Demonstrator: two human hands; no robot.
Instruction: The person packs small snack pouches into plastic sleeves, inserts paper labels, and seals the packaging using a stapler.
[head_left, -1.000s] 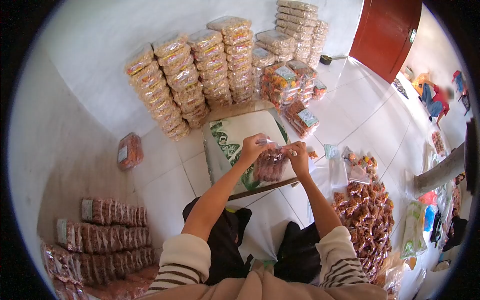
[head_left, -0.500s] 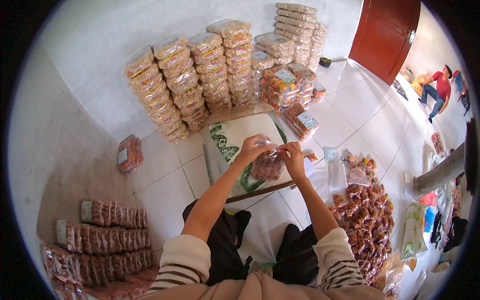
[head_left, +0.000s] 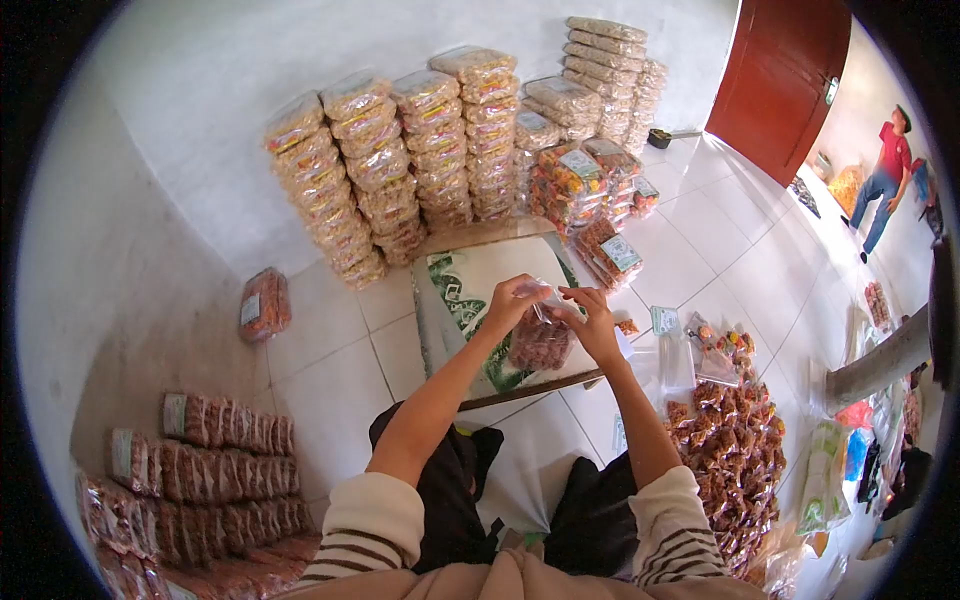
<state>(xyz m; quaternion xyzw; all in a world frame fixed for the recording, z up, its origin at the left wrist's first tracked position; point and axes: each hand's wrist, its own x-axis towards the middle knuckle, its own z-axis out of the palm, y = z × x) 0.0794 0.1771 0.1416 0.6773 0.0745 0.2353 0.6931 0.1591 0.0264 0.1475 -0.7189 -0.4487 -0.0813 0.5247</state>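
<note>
A clear plastic bag (head_left: 541, 346) filled with reddish-brown snack packs stands on the low table (head_left: 500, 256), which has a white and green cover. My left hand (head_left: 517, 303) pinches the left side of the bag's top, its fingers closed on the film. Opposite it, my right hand (head_left: 590, 315) grips the right side of the same top edge. The two hands are close together, with the plastic gathered between them. The bag's lower part rests near the table's front edge.
Tall stacks of bagged snacks (head_left: 365, 150) line the wall. Loose small packets (head_left: 735, 460) are heaped on the floor at right, beside clear empty bags (head_left: 675, 362). Rows of packed bags (head_left: 225, 468) lie at lower left. A person (head_left: 885, 180) stands past the red door (head_left: 785, 85).
Both hands have drawn the bag's mouth together, and the right hand has turned inward over it. The person by the door has straightened up. My view has shifted slightly.
</note>
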